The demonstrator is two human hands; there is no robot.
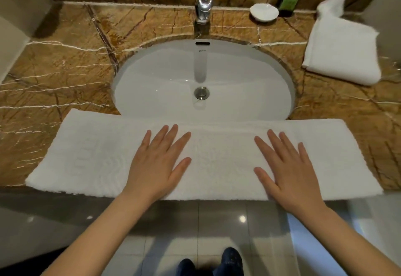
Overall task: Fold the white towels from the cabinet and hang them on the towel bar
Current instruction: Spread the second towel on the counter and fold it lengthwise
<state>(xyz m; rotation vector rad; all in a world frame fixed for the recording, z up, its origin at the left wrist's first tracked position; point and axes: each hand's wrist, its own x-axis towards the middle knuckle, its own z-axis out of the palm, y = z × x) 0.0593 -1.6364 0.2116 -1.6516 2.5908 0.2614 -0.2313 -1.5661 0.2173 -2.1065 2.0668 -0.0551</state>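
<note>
Towel in the head view: a white towel (219,162) lies as a long strip across the lower middle of the frame. It rests on the front edge of the marble bench (65,69), its far edge overlapping the near rim of the sink (173,76). Its long axis runs left to right, one end pointing toward each side of the frame. Both hands lie flat on it, fingers straight and spread, gripping nothing. The left hand (156,162) is just left of the strip's centre. The right hand (286,167) is further right, somewhat nearer its end. A crosswise fold would likely carry one end along that axis. Another folded towel (342,54) sits at upper right.
</note>
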